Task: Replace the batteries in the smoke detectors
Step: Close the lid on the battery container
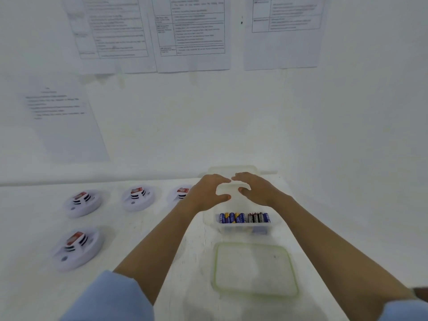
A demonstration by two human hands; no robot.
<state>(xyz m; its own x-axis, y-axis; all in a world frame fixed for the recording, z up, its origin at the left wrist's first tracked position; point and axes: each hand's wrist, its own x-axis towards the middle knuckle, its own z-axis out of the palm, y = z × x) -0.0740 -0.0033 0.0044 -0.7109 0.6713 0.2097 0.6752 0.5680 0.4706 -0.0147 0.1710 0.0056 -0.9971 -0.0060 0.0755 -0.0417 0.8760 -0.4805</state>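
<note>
Several white smoke detectors with red labels lie on the white table: one at the far left (82,202), one beside it (138,198), one partly hidden behind my left wrist (179,194), and one nearer me (77,247). A clear plastic box (243,228) holds a row of blue and dark-red batteries (244,217). My left hand (206,192) and my right hand (254,188) hover over the far part of this box with fingers spread and relaxed, holding nothing.
A clear lid with a green rim (254,269) lies flat in front of the box. Another clear container (234,170) stands behind my hands by the wall. Printed sheets (190,33) hang on the white wall.
</note>
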